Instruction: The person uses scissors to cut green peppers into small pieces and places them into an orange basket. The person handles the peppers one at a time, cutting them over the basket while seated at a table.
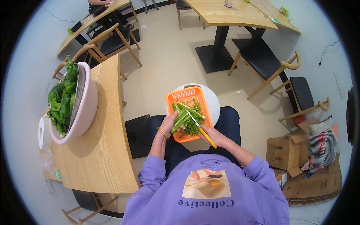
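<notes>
My left hand (168,123) grips long split pieces of green pepper (180,120) above an orange plastic basket (206,108). In my right hand (215,136) is a cutting tool with a yellow handle (207,137); whether it is a knife or scissors I cannot tell. Its narrow metal blade (192,117) points up and left, against the pepper pieces. Chopped green pepper (192,130) lies in the basket below, partly hidden by my hands. The basket rests on a round white stool (215,102) between my knees.
Left, a wooden table (107,157) holds a pink basin (89,112) with a metal strainer of whole green peppers (60,101), plus a paper roll (44,133). Cardboard boxes (281,152) and a cushion (323,149) lie right. Chairs (258,64) stand ahead; a person (98,2) sits at the far left.
</notes>
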Demonstrator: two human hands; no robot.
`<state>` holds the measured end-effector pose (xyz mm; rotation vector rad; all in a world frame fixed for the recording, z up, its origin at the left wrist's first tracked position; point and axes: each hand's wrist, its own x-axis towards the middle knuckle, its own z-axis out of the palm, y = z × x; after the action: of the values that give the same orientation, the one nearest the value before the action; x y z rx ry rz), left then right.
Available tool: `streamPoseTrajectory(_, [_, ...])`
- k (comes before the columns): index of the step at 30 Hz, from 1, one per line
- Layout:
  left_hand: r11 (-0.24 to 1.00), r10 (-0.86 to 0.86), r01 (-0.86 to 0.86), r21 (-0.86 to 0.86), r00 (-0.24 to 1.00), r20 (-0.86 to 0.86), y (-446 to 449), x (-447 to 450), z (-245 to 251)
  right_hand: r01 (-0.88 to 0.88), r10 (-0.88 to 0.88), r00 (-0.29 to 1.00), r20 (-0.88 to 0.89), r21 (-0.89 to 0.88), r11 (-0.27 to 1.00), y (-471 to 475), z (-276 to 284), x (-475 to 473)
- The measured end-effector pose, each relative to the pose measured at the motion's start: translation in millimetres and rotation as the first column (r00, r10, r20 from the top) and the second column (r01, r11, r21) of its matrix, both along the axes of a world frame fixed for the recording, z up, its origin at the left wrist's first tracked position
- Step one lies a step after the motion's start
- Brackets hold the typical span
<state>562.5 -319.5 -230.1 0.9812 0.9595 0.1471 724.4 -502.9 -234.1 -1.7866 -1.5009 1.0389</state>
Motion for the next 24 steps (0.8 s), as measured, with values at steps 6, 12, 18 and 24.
streamPoseTrajectory(6, [0.998, -0.065, 0.065, -0.015, 0.998, -0.004, 1.5, 0.8, 3.7, -0.004, -0.072, 0.968, -0.239, -0.301, 0.953, 4.5, 8.3, 5.0])
streamPoseTrajectory(12, [0.992, -0.066, 0.065, -0.112, 0.998, -0.008, 7.9, -4.7, -4.3, -0.083, 0.012, 0.958, -0.287, -0.238, 0.968, 7.2, -3.6, 7.9])
streamPoseTrajectory(18, [0.977, -0.157, 0.158, -0.141, 0.987, 0.014, 10.8, -6.1, -12.6, -0.100, -0.024, 0.943, -0.331, -0.351, 0.931, 6.3, -5.0, 8.8])
streamPoseTrajectory(24, [0.961, -0.121, 0.132, -0.242, 0.991, 0.060, 16.3, -10.3, -15.1, -0.118, -0.051, 0.917, -0.397, -0.389, 0.914, 5.5, -1.9, 6.2])
